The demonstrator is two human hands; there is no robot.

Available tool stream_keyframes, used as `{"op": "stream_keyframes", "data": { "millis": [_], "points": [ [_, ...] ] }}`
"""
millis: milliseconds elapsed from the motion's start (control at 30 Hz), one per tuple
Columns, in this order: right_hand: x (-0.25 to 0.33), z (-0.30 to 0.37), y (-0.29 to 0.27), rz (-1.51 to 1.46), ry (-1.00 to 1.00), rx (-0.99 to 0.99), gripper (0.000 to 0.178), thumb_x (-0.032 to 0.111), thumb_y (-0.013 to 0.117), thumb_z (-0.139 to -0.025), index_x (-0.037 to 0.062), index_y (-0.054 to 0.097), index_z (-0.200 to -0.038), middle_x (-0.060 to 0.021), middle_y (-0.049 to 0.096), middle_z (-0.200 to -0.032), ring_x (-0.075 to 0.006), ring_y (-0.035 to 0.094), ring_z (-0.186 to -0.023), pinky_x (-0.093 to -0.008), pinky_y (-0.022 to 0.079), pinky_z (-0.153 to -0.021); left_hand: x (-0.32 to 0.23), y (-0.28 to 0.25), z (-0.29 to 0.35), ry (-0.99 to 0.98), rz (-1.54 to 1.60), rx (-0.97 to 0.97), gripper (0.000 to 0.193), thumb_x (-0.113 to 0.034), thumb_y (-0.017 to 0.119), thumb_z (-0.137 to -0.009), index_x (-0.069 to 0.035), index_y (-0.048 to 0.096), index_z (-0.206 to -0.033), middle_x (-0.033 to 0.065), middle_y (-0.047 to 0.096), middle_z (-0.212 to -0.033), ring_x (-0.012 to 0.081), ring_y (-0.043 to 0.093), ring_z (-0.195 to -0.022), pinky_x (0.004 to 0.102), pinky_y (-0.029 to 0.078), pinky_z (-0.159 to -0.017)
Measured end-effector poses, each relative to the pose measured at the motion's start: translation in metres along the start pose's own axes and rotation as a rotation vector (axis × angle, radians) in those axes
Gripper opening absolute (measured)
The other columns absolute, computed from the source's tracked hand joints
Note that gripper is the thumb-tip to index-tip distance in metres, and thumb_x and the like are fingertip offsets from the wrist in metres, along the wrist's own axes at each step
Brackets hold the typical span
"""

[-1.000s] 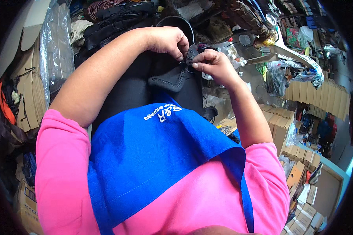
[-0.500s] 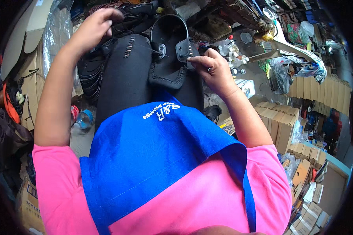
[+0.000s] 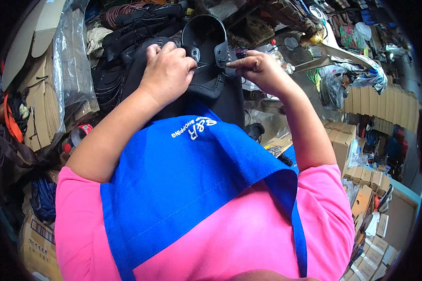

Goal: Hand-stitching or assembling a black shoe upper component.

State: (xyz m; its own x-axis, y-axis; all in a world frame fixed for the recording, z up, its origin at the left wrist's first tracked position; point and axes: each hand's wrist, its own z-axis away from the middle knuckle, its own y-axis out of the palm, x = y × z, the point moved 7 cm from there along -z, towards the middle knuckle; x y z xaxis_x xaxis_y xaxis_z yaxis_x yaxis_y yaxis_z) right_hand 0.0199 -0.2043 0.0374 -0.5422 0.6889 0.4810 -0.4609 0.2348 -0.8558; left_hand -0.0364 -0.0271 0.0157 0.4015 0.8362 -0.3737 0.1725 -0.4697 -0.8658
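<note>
A black leather shoe with a stitched edge lies on my lap, its curved back band arching away from me and its riveted tabs facing each other. My left hand has come in beside the left tab, fingers closed in a pinch on a thin needle that points across the shoe's opening. On the other side my right hand is closed at the right tab, thumb and index finger pressed to its outer edge near a row of pale stitches. Whatever lies between those right fingertips is too small to make out.
Black straps and cords are heaped beyond my left leg. Plastic-wrapped cardboard leans at the far left. Scissor-like metal blades jut in from the right, near hanging plastic bags. Cardboard boxes line the right side.
My left hand has come down from the upper left to the shoe's left tab and now pinches the needle. The right hand stays by the right tab, shifting slightly.
</note>
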Motion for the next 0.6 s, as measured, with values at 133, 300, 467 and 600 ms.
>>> {"op": "stream_keyframes", "data": {
  "millis": [133, 300, 467, 600],
  "points": [
    [-0.018, -0.006, 0.005, -0.340, 0.115, 0.148, 0.026, 0.008, 0.066, -0.082, 0.0126, 0.070, -0.107, -0.0021, 0.057, -0.087, -0.0125, 0.058, -0.081, -0.0264, 0.046, -0.073, 0.000, -0.001, -0.001, 0.055, 0.116, -0.081, 0.013, -0.019, 0.071, -0.072, -0.017, 0.071, -0.086, 0.0003, 0.056, -0.079, 0.0208, 0.053, -0.088, 0.0393, 0.033, -0.086],
    [-0.037, -0.013, 0.014, -0.640, 0.209, 0.260, 0.023, 0.007, 0.062, -0.087, 0.0069, 0.068, -0.108, 0.0002, 0.058, -0.093, -0.0093, 0.057, -0.081, -0.0234, 0.045, -0.072, -0.004, -0.001, -0.004, 0.159, 0.409, -0.018, 0.017, -0.014, 0.072, -0.071, -0.020, 0.071, -0.088, -0.0008, 0.052, -0.075, 0.0198, 0.051, -0.083, 0.0367, 0.035, -0.078],
    [-0.043, -0.020, 0.020, -0.701, 0.264, 0.323, 0.017, 0.005, 0.059, -0.088, 0.0028, 0.067, -0.103, -0.0001, 0.058, -0.091, -0.0091, 0.057, -0.075, -0.0236, 0.046, -0.068, 0.005, 0.006, -0.010, 0.044, 0.307, -0.065, 0.018, -0.012, 0.070, -0.072, -0.020, 0.072, -0.088, 0.0001, 0.051, -0.076, 0.0203, 0.051, -0.084, 0.0369, 0.036, -0.078],
    [-0.046, -0.022, 0.022, -0.739, 0.227, 0.315, 0.016, 0.004, 0.059, -0.088, 0.0019, 0.066, -0.102, -0.0002, 0.059, -0.090, -0.0090, 0.057, -0.075, -0.0233, 0.046, -0.067, 0.006, 0.009, -0.012, 0.011, 0.260, -0.054, 0.018, -0.013, 0.069, -0.073, -0.021, 0.073, -0.088, 0.0010, 0.052, -0.077, 0.0209, 0.052, -0.085, 0.0372, 0.037, -0.078]
  ]
}}
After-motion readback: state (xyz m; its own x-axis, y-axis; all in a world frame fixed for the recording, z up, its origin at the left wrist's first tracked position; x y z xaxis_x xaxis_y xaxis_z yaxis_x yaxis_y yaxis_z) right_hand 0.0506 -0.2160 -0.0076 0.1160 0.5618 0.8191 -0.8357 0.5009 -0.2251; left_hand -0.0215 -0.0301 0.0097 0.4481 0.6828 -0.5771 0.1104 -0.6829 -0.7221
